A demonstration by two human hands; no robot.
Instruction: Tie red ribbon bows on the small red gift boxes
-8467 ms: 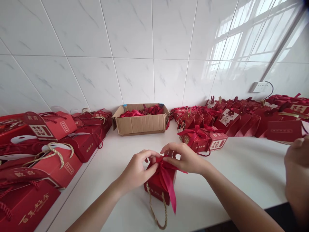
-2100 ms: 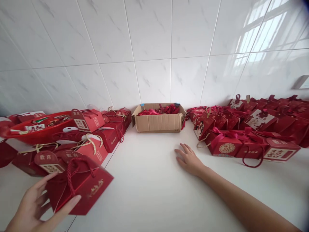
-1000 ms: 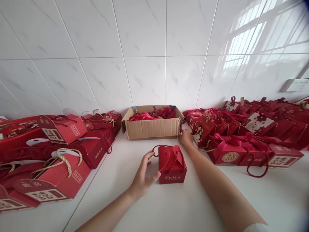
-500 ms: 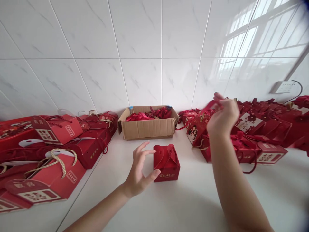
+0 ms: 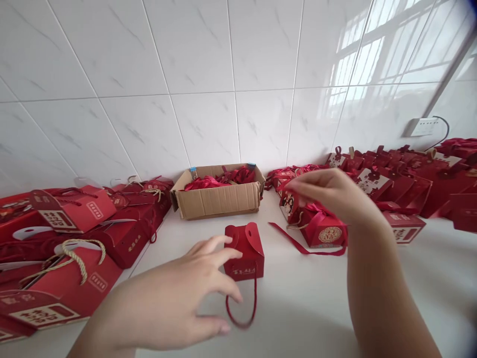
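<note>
A small red gift box [image 5: 244, 251] with cut-out flaps stands on the white table, its dark red cord handle [image 5: 243, 325] hanging down in front. My left hand [image 5: 201, 288] is open over the box's left front, fingers spread, fingertips close to its side. My right hand [image 5: 328, 196] is raised at the right, thumb and fingers pinched together at a red ribbon, mostly hidden behind the hand. A length of red ribbon [image 5: 298, 244] curls over the table below it, beside a red box with a round gold emblem [image 5: 330, 234].
A cardboard carton [image 5: 219, 203] with red ribbons inside stands against the tiled wall. Red gift boxes [image 5: 128, 238] with cord handles are stacked at the left. Many more red boxes [image 5: 410, 186] crowd the right, below a wall socket [image 5: 421, 127].
My right hand has moved down and left, and a ribbon now lies on the table. The left hand has moved nearer, and the box's cord handle now hangs in front.
</note>
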